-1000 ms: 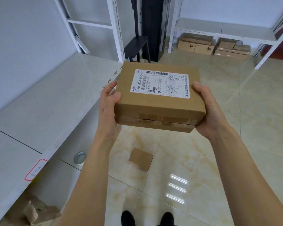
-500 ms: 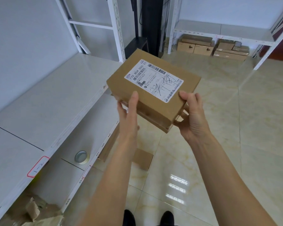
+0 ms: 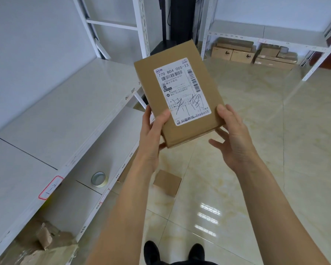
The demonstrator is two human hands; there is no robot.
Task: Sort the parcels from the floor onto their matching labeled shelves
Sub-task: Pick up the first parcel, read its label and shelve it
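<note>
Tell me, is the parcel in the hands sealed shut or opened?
Shut, as far as visible: the parcel shows a flat, unbroken top with its label intact. Its underside is hidden.

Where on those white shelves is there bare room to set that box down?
The upper shelf on the left is bare from the wall to its numbered edge. The shelf below has room beyond the tape roll. The bottom level is crowded with torn cardboard.

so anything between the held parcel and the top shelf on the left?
Nothing visible. The parcel, held in the left hand and right hand, is beside the top shelf, whose surface is bare. The tape roll sits one shelf lower.
</note>
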